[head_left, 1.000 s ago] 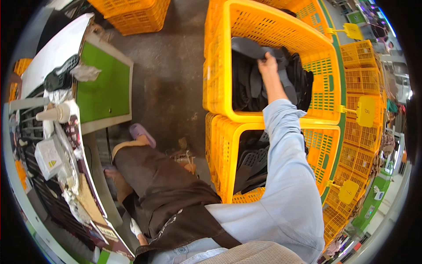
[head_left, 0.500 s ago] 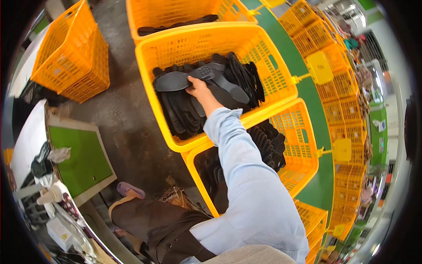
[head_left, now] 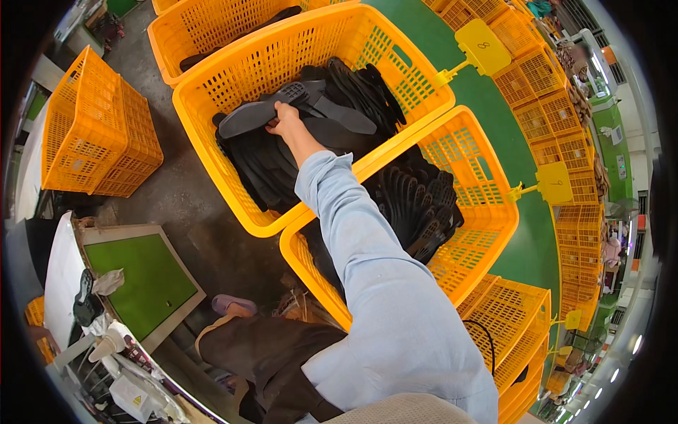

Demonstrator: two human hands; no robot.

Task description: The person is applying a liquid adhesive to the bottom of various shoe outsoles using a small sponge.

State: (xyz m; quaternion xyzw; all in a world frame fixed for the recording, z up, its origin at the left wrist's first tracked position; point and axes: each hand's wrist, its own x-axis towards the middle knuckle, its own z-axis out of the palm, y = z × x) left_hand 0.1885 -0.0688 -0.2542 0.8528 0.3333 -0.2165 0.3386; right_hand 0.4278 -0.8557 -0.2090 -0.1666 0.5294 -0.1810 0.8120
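My right hand (head_left: 284, 120) pinches a dark shoe sole (head_left: 247, 119) at its middle, inside a yellow plastic crate (head_left: 212, 180). The sole has a smooth wide front and a textured heel end, and lies tilted over the other soles. Beside it another sole (head_left: 349, 115) rests on top of the pile. Several more black soles (head_left: 258, 173) are packed in rows beneath and to the right. The light blue sleeve of my right arm passes over the crate's near rim. My left hand is out of the picture.
A second yellow crate (head_left: 505, 226) of black ridged soles stands nearer, partly under my arm. Another crate (head_left: 166, 42) adjoins on the far side. Yellow tags (head_left: 482, 48) hang on the crates' right. Stacked crates (head_left: 106, 134) and a green-panelled bench (head_left: 145, 279) stand left.
The view has shifted, so the crates sit farther left and higher in the picture. My right hand keeps its hold on the sole, which has barely moved within the crate.
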